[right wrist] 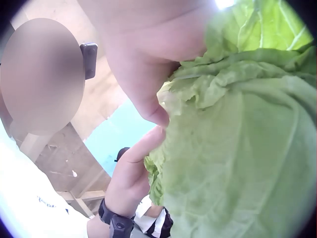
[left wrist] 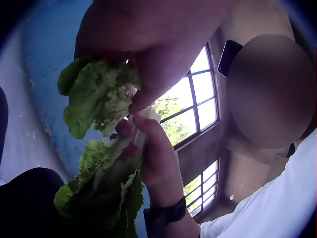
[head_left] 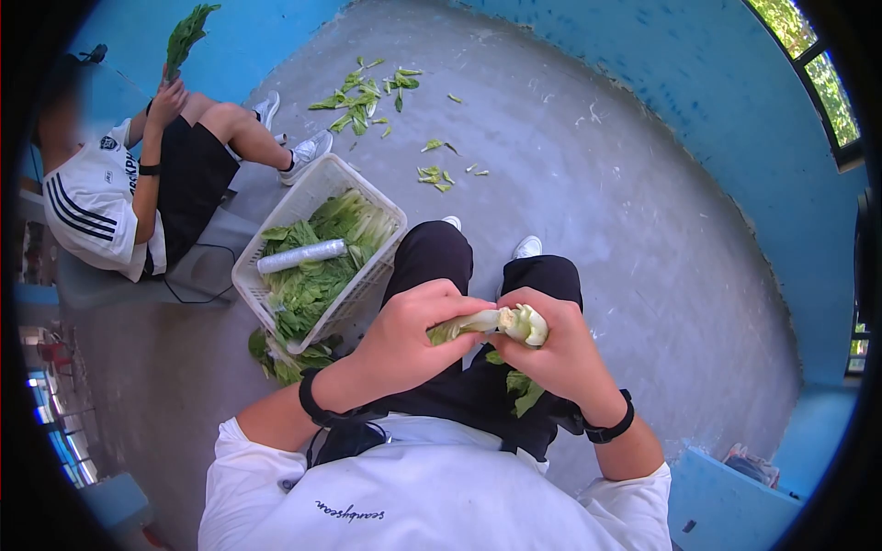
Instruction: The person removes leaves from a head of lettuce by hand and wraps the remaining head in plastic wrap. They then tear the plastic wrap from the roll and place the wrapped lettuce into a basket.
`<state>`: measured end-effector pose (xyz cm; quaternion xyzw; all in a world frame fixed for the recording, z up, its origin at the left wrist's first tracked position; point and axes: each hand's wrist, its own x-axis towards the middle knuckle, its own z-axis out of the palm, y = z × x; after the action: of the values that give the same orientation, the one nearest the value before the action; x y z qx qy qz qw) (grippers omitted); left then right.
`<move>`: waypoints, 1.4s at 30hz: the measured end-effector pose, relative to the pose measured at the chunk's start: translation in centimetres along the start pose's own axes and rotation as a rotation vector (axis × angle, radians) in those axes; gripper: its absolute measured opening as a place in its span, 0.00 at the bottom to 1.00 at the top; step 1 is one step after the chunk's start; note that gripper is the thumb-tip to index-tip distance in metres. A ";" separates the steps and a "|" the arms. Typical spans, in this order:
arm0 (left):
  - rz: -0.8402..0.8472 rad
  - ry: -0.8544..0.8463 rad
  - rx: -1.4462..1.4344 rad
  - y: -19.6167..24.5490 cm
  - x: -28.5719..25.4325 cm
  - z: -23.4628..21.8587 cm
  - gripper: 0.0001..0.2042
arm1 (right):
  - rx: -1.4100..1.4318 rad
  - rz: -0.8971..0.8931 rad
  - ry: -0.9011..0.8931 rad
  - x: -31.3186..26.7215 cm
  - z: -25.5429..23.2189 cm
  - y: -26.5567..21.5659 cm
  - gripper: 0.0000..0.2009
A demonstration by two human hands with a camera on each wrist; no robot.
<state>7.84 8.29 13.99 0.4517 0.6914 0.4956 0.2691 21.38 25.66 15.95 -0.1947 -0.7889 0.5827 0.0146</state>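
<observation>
Over my lap in the head view, my right hand (head_left: 562, 354) holds a leafy green vegetable like lettuce (head_left: 525, 323), its pale cut stem end facing up. My left hand (head_left: 395, 340) pinches a leaf (head_left: 469, 323) with a whitish stalk, right beside that stem end. In the left wrist view the leaf (left wrist: 94, 99) hangs crumpled under my left hand (left wrist: 143, 44), above the larger greens at my right hand (left wrist: 161, 163). Broad green leaves (right wrist: 237, 148) fill much of the right wrist view and cover part of my right hand (right wrist: 153, 44).
Left of my knees stands a white plastic basket (head_left: 375, 266) of greens with a clear plastic roll (head_left: 301, 256) on top. More greens (head_left: 285, 360) lie beside it. Loose leaves (head_left: 358, 99) are scattered on the grey floor (head_left: 551, 138). Another seated person (head_left: 101, 193) holds greens (head_left: 187, 39).
</observation>
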 end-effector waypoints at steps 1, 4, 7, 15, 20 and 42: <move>0.028 0.014 0.054 0.1 -0.1 0.1 0.17 | -0.053 -0.021 -0.001 0.0 -0.1 0.1 0.10; 0.148 0.032 0.217 0.4 -0.4 0.3 0.16 | -0.199 -0.074 -0.020 -0.1 -0.5 0.5 0.07; 0.189 -0.006 0.269 0.1 -0.5 -0.3 0.16 | -0.298 -0.108 -0.062 -0.5 -1.2 0.5 0.06; -0.146 -0.067 -0.263 -1.2 -0.6 -2.3 0.13 | -0.039 0.006 0.029 -1.1 -5.1 1.1 0.05; -0.360 -0.157 -0.899 -1.6 -0.2 -1.7 0.20 | -0.016 -0.159 -0.098 -0.9 -5.0 1.3 0.04; -0.227 0.043 -0.424 -0.9 -0.7 1.2 0.12 | 0.194 -0.076 0.039 0.4 0.8 0.8 0.11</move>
<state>8.79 8.14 12.70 0.2939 0.6237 0.6057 0.3972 21.02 25.30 14.85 -0.1736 -0.7352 0.6514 0.0710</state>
